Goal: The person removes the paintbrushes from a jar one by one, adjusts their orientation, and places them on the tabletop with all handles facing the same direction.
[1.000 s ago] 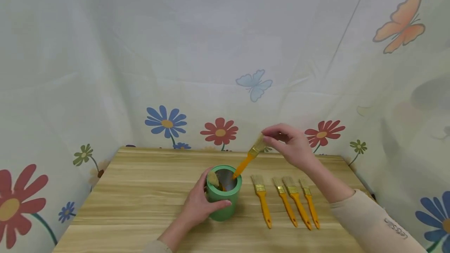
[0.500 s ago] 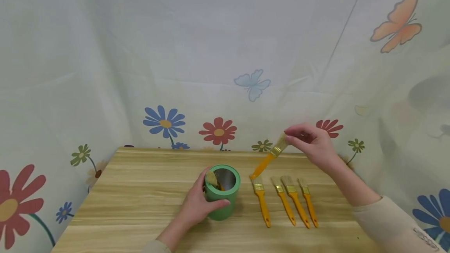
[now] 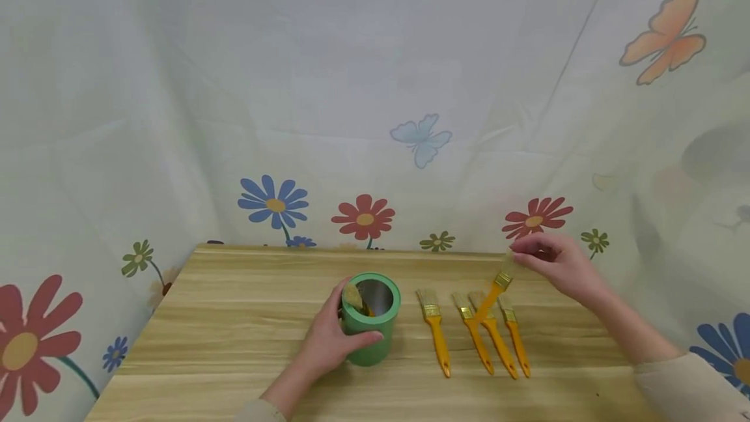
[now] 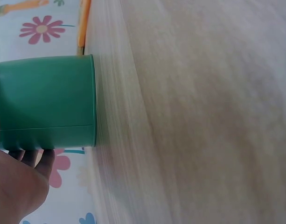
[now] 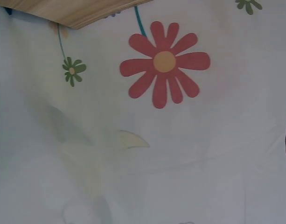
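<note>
My left hand (image 3: 328, 344) holds a green can (image 3: 369, 347), its thumb across the front; the left wrist view shows fingers behind the can (image 4: 45, 102). Inside, a brush leans with its bristles (image 3: 353, 297) at the left of the rim. My right hand (image 3: 565, 269) pinches a paintbrush (image 3: 491, 299) by its pale bristles, orange handle slanting down to the left. The handle passes in front of three brushes (image 3: 471, 331) lying side by side; whether it touches them I cannot tell. Another paintbrush (image 3: 437, 337) lies between them and the can.
The wooden table (image 3: 246, 305) carries everything, and its far edge meets a pale hanging cloth (image 3: 328, 83) printed with flowers and butterflies. Mostly cloth fills the right wrist view, with a table corner (image 5: 82, 16) at the top.
My right hand has drawn the paintbrush out of the can and carried it right, then lower, over the lying brushes. The left hand and can stay in place.
</note>
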`<state>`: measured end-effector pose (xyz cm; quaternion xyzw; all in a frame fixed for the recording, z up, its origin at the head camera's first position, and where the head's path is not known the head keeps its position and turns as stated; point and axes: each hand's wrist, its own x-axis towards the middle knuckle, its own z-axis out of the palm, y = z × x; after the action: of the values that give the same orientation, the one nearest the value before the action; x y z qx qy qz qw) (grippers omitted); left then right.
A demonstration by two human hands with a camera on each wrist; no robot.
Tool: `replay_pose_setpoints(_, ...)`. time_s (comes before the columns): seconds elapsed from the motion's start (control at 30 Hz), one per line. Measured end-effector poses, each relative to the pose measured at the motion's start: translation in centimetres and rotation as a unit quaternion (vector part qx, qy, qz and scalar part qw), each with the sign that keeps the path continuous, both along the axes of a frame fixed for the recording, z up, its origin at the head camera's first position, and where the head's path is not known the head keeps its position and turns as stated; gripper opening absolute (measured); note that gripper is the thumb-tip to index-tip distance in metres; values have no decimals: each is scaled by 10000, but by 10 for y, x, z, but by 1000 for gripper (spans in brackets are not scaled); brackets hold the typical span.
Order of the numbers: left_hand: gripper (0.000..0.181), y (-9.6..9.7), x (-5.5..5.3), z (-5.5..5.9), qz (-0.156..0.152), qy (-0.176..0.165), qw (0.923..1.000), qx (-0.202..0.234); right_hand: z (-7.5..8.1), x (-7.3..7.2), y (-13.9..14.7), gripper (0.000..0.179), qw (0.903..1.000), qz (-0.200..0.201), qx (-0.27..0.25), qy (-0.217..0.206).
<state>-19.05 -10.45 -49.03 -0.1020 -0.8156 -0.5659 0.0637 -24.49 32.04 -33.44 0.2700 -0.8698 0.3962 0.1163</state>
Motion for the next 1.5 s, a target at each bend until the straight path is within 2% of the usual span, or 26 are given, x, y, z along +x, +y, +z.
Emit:
replay_pose_setpoints(0.23, 112, 1, 2, 1, 79, -43, 9999, -69, -8, 1, 36, 17, 9980, -97, 567, -276)
replay_pose_setpoints(0.5, 111, 1, 2, 1, 113, -91, 9999, -81, -16, 2, 67, 15, 9903, -230, 1164, -719)
replay_pose_setpoints(0.83, 108, -2, 1, 2, 96, -7, 9999, -82, -34, -22, 86, 14, 9766, -97, 1762, -1226)
replay_pose_setpoints(1.07, 108, -2, 1, 3, 74, 21, 9999, -95, -54, -43, 86, 18, 9704, -472, 1778, -1566)
replay_pose_setpoints(1.23, 108, -1, 2, 2, 46, -36, 10000, -77, -77, -57, 87, 19, 9705, -468, 1604, -1737)
replay_pose_setpoints(1.3, 109, 0, 2, 2, 44, -81, 9999, -78, -87, -62, 87, 20, 9719, -399, 1566, -1711)
replay_pose_setpoints(1.5, 111, 0, 1, 1, 32, -120, 9999, -60, -111, -73, 87, 20, 9742, -531, 1477, -1619)
